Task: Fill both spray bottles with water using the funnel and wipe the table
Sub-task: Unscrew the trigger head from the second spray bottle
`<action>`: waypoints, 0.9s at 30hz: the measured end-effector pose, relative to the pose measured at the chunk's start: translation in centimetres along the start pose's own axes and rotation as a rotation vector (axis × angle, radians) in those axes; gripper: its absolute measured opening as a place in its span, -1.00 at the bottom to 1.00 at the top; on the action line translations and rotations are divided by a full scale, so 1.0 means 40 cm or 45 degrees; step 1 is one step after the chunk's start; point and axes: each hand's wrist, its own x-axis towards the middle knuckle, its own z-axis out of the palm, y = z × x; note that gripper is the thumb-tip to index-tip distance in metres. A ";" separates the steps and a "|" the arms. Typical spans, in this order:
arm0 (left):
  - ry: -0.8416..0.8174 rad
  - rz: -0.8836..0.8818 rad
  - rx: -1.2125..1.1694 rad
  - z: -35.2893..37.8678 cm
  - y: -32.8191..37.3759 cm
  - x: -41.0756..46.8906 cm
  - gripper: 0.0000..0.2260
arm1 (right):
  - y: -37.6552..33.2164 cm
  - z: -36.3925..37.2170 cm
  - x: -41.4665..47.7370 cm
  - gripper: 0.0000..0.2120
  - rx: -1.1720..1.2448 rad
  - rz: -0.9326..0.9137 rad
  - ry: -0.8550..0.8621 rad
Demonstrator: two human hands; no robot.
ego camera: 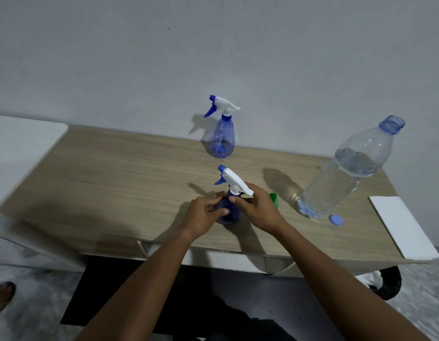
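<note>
Wooden table (115, 173): all items on top. Water bottle (346, 173), uncapped and part full, stands at right. A white sheet (400, 225) lies at the right edge; I cannot tell if it is cloth or paper. Far spray bottle (222, 136) stands upright near the wall, untouched. Near spray bottle (234, 183) stands upright at front centre. Left hand (203, 215) curls round its body and right hand (257, 210) pinches its neck under the trigger head. Green funnel (274, 199) is just behind the right hand, partly hidden. Blue cap (335, 219) lies beside the water bottle's base.

A wood-grain table (115, 173) stands against a plain grey wall (213, 45) above speckled floor (41, 291).
</note>
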 end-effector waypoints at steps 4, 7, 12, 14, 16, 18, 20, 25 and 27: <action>-0.005 0.010 -0.042 0.002 -0.002 -0.003 -0.58 | -0.011 -0.017 0.007 -0.67 -0.005 -0.005 -0.097; 0.021 -0.034 -0.070 0.007 -0.016 0.000 -0.74 | -0.035 -0.005 0.008 -0.60 -0.018 0.036 -0.030; -0.025 -0.080 -0.093 -0.002 -0.008 0.004 -0.75 | -0.037 0.017 0.009 -0.66 -0.005 0.045 0.118; -0.035 -0.073 -0.079 -0.006 -0.004 0.008 -0.74 | -0.032 0.012 0.011 -0.71 -0.058 -0.011 0.093; -0.038 -0.056 -0.066 -0.006 -0.007 0.010 -0.74 | -0.031 0.006 0.012 -0.73 -0.109 -0.045 0.049; -0.038 -0.030 -0.065 -0.005 -0.010 0.013 -0.70 | -0.027 -0.001 0.015 -0.77 -0.128 -0.057 0.008; -0.048 -0.021 -0.086 -0.005 -0.014 0.016 -0.63 | -0.021 -0.009 0.012 -0.85 -0.134 -0.075 -0.024; -0.067 -0.024 -0.124 -0.008 -0.017 0.016 -0.57 | -0.022 -0.020 -0.006 -0.70 -0.145 -0.135 -0.094; -0.065 -0.024 -0.119 -0.008 -0.015 0.016 -0.63 | -0.036 -0.017 -0.004 -0.61 -0.108 -0.063 -0.065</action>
